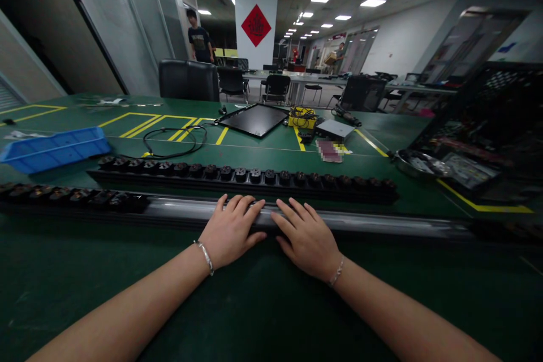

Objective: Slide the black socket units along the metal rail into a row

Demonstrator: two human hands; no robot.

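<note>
A long black power strip housing (382, 224) lies across the table in front of me, its middle a smooth, shiny stretch. Sockets (80, 197) show in a row at its left end; the far right end is too dark to make out. On the smooth part rest the fingers of my left hand (231, 229), spread, with a bracelet at the wrist. Close beside it, my right hand (307, 237) lies on the same part with fingers apart. Neither hand grips anything. Just behind runs a second black strip (248, 176) with many round sockets facing up.
A blue bin (57, 150) stands at the left near a coiled black cable (176, 144). Farther back are a flat black panel (254, 119), a yellow box with cables (302, 117) and a grey box (335, 130). A metal bowl (418, 164) sits at right. People stand in the background.
</note>
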